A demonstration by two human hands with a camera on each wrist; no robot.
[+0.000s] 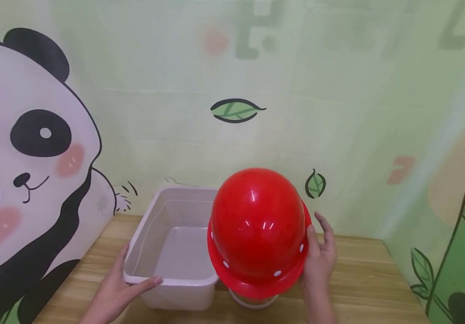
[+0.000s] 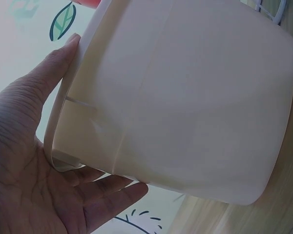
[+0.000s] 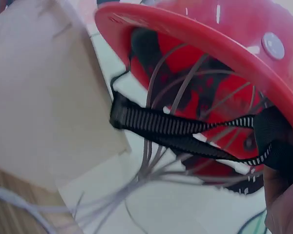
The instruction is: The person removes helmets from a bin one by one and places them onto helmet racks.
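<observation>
A red hard hat (image 1: 258,220) sits right of centre, its dome toward the head camera. My right hand (image 1: 319,263) holds its brim at the right side, with the thumb on the edge. Under the hat, the right wrist view has a black chin strap (image 3: 158,122) and a wire stand (image 3: 142,176) whose loops reach up inside the shell. A pale plastic basin (image 1: 177,294) stands to the left of the hat. My left hand (image 1: 115,288) grips the basin's near left corner, thumb along the rim and fingers against the outer wall.
Both stand on a wooden table (image 1: 362,265). The stand's round white base (image 1: 253,305) shows below the hat, close to the basin's right side. Behind the table hangs a green backdrop (image 1: 155,117) printed with a panda and leaves.
</observation>
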